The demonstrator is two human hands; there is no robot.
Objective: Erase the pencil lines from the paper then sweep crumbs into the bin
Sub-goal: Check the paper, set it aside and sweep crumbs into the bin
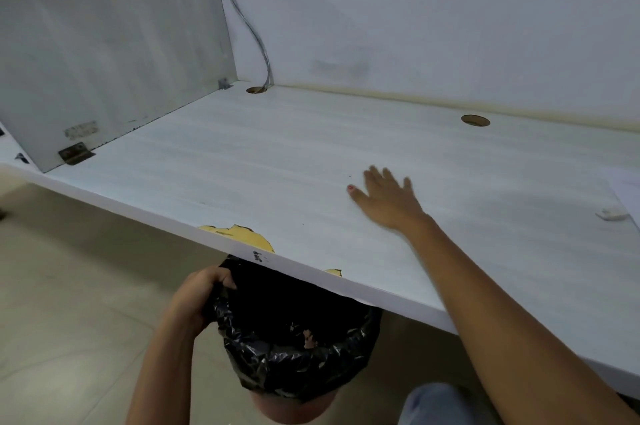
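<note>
A bin [294,348] lined with a black plastic bag is held just below the front edge of the white desk [242,161]. My left hand [201,296] grips the bin's rim on its left side. My right hand [388,196] lies flat on the desk with the fingers straight and spread, blurred by motion, some way behind the edge above the bin. A few tiny dark specks lie on the desk near this hand. The corner of a white paper [627,189] shows at the right edge. A small white eraser [611,215] lies beside it.
Two round cable holes [475,120] [256,90] are cut in the back of the desk, with cables running up the wall. A partition panel [114,78] closes the desk's left side. The laminate is chipped at the front edge [242,235]. Beige tile floor lies below.
</note>
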